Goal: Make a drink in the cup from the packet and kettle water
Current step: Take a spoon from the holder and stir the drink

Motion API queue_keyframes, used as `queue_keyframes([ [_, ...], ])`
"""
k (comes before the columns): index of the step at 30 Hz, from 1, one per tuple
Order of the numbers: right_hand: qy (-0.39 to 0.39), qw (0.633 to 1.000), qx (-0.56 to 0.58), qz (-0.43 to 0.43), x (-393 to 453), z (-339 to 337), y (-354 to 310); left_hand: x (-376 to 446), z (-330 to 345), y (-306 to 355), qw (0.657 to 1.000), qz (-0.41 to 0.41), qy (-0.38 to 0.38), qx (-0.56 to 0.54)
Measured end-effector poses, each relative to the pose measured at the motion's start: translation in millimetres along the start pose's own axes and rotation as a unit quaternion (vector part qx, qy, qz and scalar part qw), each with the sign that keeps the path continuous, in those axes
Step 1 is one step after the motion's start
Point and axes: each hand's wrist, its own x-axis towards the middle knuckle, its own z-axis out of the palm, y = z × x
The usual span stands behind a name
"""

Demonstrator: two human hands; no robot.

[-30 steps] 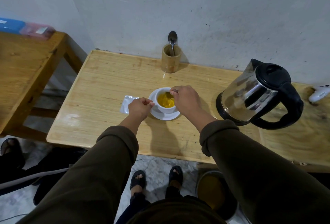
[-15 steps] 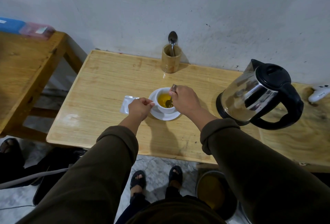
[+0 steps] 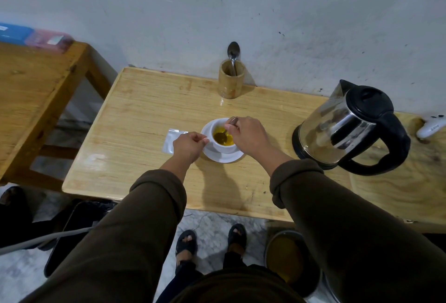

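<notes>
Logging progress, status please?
Right hand grip shut on spoon, stirring yellow drink in cup. Left hand pinching cup handle. Kettle parked right. Nothing in the way.

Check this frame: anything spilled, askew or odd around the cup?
Nothing stands out. The cup sits upright on its saucer, with no spill visible on the table. The right hand holds a spoon in the yellow drink; the left hand steadies the cup.

Wood holder (image 3: 231,80) w/ spare spoon (image 3: 233,52) at wall; 2nd table (image 3: 36,90) left; white plug (image 3: 430,127) far right.
</notes>
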Motion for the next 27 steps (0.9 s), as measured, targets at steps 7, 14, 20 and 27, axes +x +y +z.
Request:
queue_keyframes([
  [7, 0.034, 0.998, -0.056, -0.003, 1, -9, -1, 1, 0, 0, 1.0, 0.002, 0.0, 0.0],
  [14, 0.012, 1.0, -0.014, 0.006, 1, -7, 1, 2, 0, 0, 1.0, 0.004, 0.001, 0.0],
  [20, -0.019, 1.0, -0.008, -0.008, 3, -8, 0, 3, 0, 2, 1.0, 0.001, 0.001, -0.008],
  [27, 0.039, 0.997, -0.066, -0.004, 5, -10, 0, 4, -1, 0, 1.0, 0.003, -0.002, -0.023],
])
